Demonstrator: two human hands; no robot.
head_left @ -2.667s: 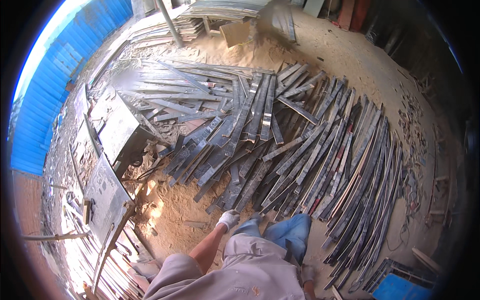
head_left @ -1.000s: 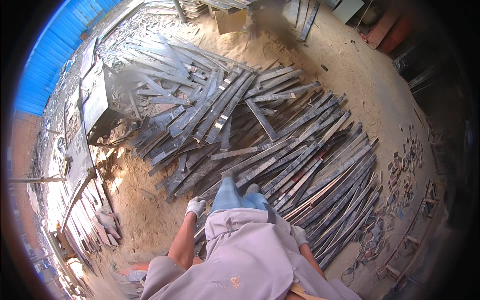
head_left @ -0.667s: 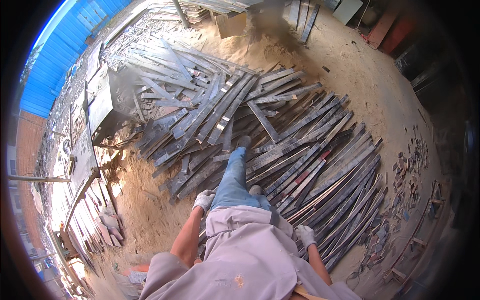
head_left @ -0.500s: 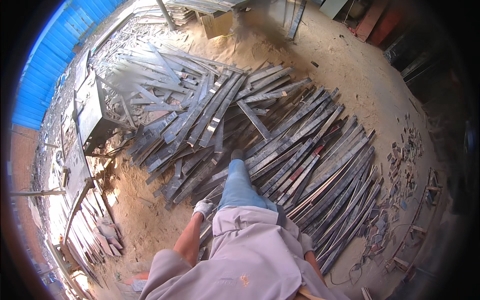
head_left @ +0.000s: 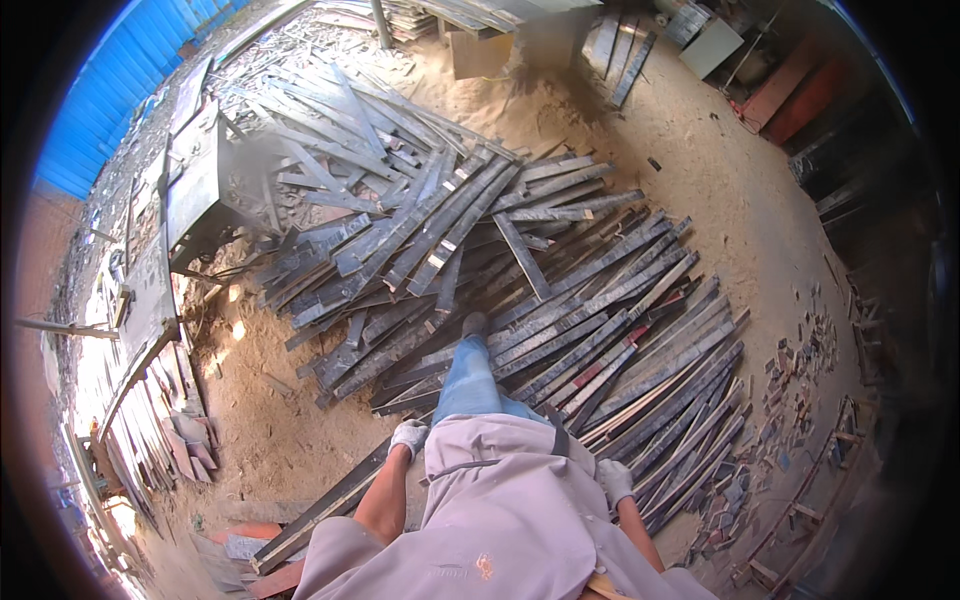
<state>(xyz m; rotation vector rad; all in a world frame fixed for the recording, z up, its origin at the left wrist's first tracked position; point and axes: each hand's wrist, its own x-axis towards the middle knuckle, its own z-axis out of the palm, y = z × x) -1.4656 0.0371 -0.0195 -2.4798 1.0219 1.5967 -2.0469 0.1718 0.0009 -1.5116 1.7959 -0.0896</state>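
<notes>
My left hand [head_left: 409, 436], in a white work glove, hangs beside my waist. Its fingers are loosely bent, and no held thing shows in it. Below it on the ground lie long dark planks [head_left: 322, 515]. On the other side, my right hand [head_left: 614, 482], also gloved, hangs empty with fingers loose, above the edge of a spread of dark wooden strips [head_left: 690, 390]. My foot [head_left: 475, 325] is among the strips, in front of a tangled heap of grey planks [head_left: 440, 225]. A pale apron [head_left: 500, 510] covers my front.
A metal-topped bench [head_left: 195, 195] stands at the left, near a blue corrugated wall [head_left: 120, 90]. Small wood offcuts [head_left: 800, 350] are strewn at the right on sandy ground [head_left: 720, 190]. A wooden box [head_left: 480, 55] stands at the far side. A ladder-like frame [head_left: 810, 500] lies at the lower right.
My body has shifted and the view has turned slightly. More of my right hand shows beside the apron. More planks have come into view below my left hand.
</notes>
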